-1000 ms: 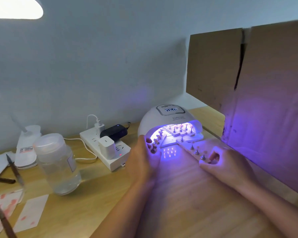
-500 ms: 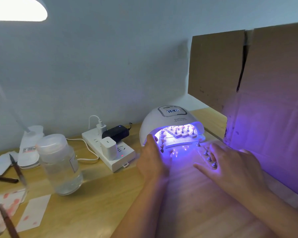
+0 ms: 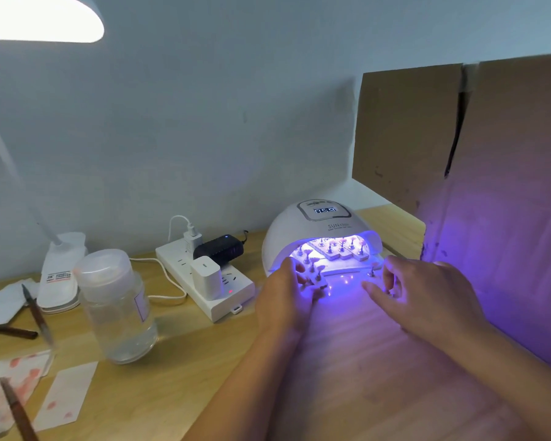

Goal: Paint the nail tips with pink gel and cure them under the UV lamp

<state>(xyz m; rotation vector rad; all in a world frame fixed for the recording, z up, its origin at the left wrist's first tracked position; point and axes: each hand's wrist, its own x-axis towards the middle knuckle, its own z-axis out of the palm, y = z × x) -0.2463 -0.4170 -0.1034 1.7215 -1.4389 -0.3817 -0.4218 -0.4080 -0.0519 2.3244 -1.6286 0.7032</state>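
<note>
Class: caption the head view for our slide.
Both hands, left and right, slide nail-tip holders into the lit UV lamp.

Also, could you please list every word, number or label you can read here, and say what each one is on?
"SUN": on the UV lamp dome, under its display; the characters after it and the small line beneath are blurred.
Lamp display: lit digits, too blurred to read.
Label on the white desk lamp base: dark and red print, unreadable.
Label on the clear bottle: unreadable.
</note>
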